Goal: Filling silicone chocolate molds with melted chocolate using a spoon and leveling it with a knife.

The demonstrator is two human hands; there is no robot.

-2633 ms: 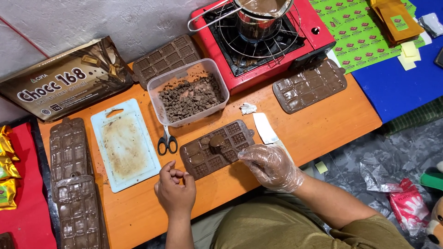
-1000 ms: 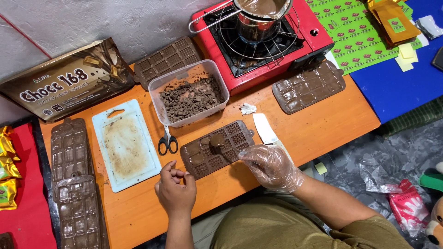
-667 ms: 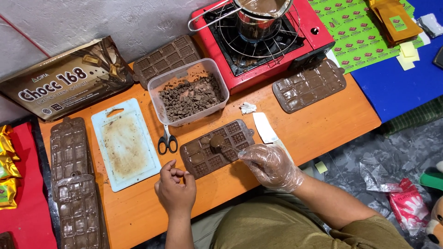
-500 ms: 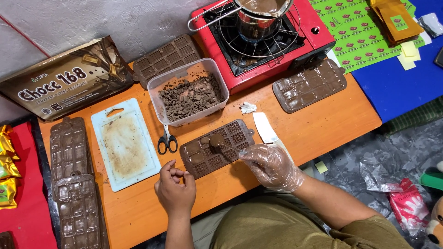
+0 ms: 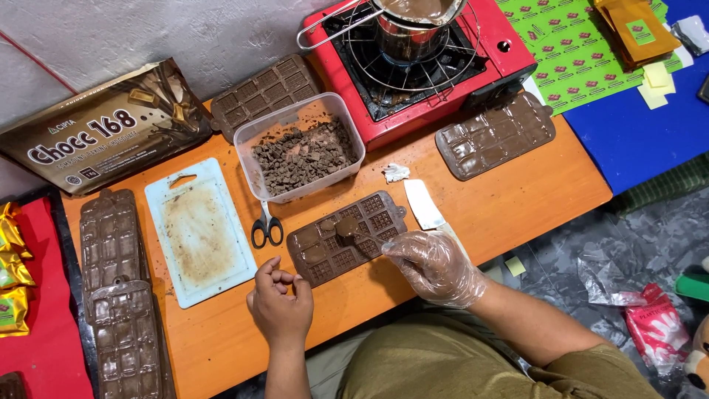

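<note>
A brown silicone bar mould (image 5: 325, 258) lies on the orange table (image 5: 517, 207) in front of me. My right hand (image 5: 436, 266), in a clear plastic glove, holds a small spoon (image 5: 348, 227) whose bowl carries melted chocolate over the mould's middle cells. My bare left hand (image 5: 281, 307) rests on the table with its fingers curled, right at the mould's near left corner, holding nothing that I can see.
Behind the mould stand a clear tub (image 5: 247, 137) of chopped chocolate, scissors (image 5: 266, 227), a white cutting board (image 5: 199, 229) and a white scraper (image 5: 423, 203). A red stove (image 5: 509, 66) carries a pot (image 5: 413, 29). More moulds (image 5: 495, 137) (image 5: 111, 236) and a chocolate packet (image 5: 103, 129) lie around.
</note>
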